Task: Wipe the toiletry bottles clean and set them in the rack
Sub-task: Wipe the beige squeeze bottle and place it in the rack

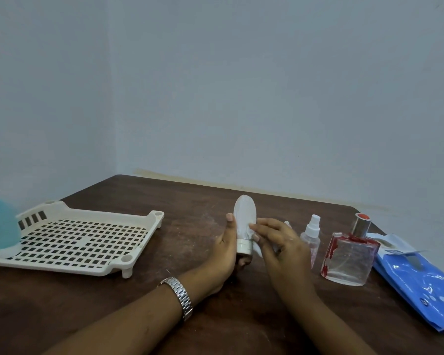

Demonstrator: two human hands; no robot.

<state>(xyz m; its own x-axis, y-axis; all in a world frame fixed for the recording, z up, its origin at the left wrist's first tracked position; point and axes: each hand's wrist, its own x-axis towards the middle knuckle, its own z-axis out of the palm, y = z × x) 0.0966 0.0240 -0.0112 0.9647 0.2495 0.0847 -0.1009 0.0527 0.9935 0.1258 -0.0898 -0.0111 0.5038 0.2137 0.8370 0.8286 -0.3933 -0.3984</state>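
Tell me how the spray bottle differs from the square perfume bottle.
The spray bottle is slim and rounded; the perfume bottle is broad and flat-sided. The spray bottle has a white nozzle; the perfume bottle has a silver collar with a red top. Only the perfume bottle shows red along its edges. Both are clear and stand upright.

Table: dark matt wood, scuffed. Rack: smooth cream plastic. Tube: matt white plastic. Perfume bottle: clear glass w/ shiny metal collar. Wipes pack: glossy blue film.
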